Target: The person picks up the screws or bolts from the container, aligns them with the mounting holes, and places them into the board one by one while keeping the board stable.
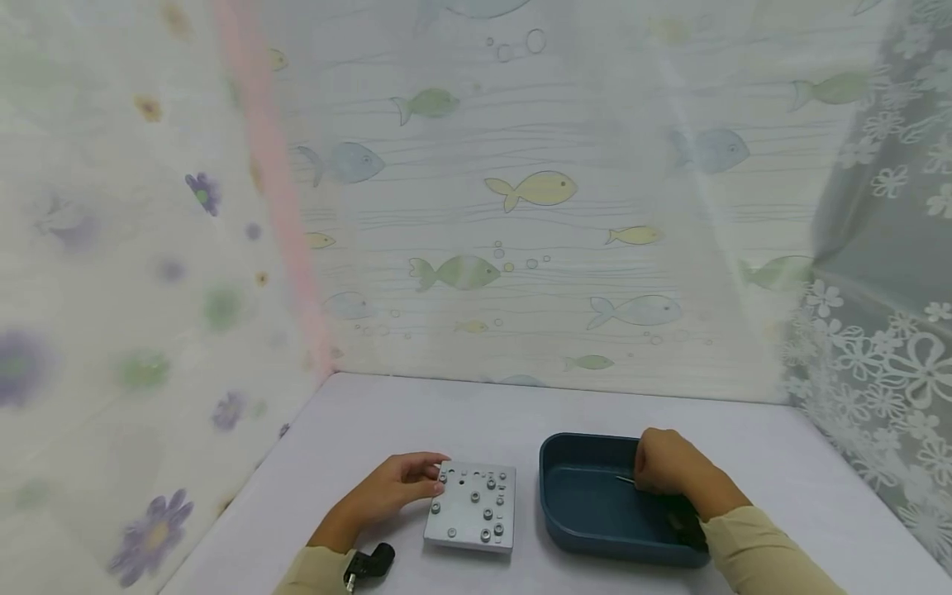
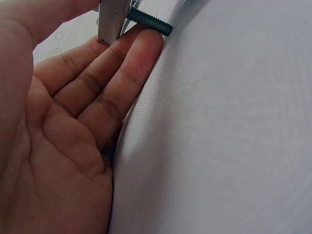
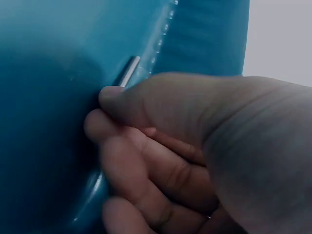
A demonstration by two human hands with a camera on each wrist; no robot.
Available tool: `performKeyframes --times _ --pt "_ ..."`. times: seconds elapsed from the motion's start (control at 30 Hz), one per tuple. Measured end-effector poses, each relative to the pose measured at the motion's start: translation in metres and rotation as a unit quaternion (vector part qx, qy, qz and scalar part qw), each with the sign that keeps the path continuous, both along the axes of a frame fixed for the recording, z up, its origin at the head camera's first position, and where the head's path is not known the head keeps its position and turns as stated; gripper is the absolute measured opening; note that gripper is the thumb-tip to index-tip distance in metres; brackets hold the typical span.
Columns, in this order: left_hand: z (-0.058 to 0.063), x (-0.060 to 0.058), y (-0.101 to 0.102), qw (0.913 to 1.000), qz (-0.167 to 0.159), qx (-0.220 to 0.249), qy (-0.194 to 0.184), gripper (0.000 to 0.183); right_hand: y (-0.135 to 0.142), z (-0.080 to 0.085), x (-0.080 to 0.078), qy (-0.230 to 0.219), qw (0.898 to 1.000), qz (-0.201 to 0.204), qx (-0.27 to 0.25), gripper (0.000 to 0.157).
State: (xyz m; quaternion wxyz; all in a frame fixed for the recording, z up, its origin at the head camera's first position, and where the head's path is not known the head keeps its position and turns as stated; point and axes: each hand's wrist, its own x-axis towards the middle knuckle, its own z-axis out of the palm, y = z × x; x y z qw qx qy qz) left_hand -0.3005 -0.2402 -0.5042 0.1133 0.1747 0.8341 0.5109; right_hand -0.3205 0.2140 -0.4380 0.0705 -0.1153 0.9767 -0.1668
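Note:
A square silver metal plate (image 1: 463, 519) with several socket-head screws and small holes lies on the white table. My left hand (image 1: 402, 487) grips its left edge near the far corner, thumb on the near side and fingers behind. In the left wrist view, a threaded screw shank (image 2: 150, 21) sticks out under the plate, close by a fingertip. Inside the blue tray (image 1: 587, 541), by its right wall, my right hand (image 1: 669, 463) pinches a thin metal rod (image 3: 130, 71) between thumb and index finger. The rod's other end is hidden in the hand.
A black device (image 1: 372, 562) is strapped at the left wrist. Some dark item (image 1: 683, 525) lies in the tray's near right corner, partly under the right forearm. Fish-patterned curtains (image 1: 521, 248) hang behind the table and along its sides.

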Motion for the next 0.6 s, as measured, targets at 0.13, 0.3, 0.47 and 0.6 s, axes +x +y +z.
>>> performKeyframes --times 0.13,0.3,0.47,0.6 --pt "0.002 0.001 0.002 1.0000 0.002 0.004 -0.004 0.053 0.002 0.004 0.002 -0.012 1.000 0.002 0.007 0.013" --pt "0.001 0.001 0.002 0.9999 0.002 0.008 -0.008 0.053 0.003 0.014 0.005 -0.010 1.000 0.021 -0.002 0.022" --pt "0.001 0.001 0.000 1.0000 0.002 0.001 -0.006 0.053 -0.001 0.025 0.010 -0.022 0.997 0.033 -0.060 0.029" --pt "0.001 0.000 0.001 1.0000 0.002 0.001 -0.006 0.053 -0.005 0.033 0.014 -0.023 0.994 0.036 -0.099 0.014"
